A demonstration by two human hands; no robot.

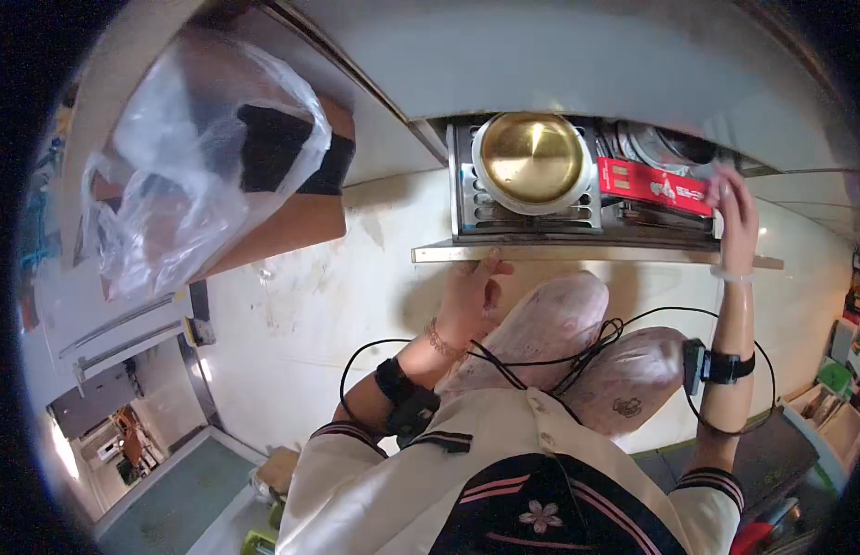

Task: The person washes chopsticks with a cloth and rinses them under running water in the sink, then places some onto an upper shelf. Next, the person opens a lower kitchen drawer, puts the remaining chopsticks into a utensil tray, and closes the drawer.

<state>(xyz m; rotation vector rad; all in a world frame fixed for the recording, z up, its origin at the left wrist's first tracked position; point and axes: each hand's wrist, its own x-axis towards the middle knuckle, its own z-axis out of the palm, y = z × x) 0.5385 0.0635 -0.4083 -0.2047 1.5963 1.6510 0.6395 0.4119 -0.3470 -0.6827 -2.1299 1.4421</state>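
An open drawer (559, 250) extends from the cabinet in front of me. My right hand (733, 213) reaches over its right part, fingers closed on the end of a long red box (647, 183) with white print. That box lies slantwise over other items in the drawer. My left hand (469, 294) is at the outside of the drawer front, its fingers loosely bent and apart, near the top edge and holding nothing. In the drawer's left part sits a round, shiny gold-coloured pan or lid (532, 157) with a silver rim, over a slotted metal rack (583, 217).
Clear round containers (657, 143) sit behind the red box. On the left, a crumpled clear plastic bag (171, 176) covers a brown cardboard box (282, 227). Black cables (578, 356) run across my lap between the wrist devices. Bins (823, 412) stand at far right.
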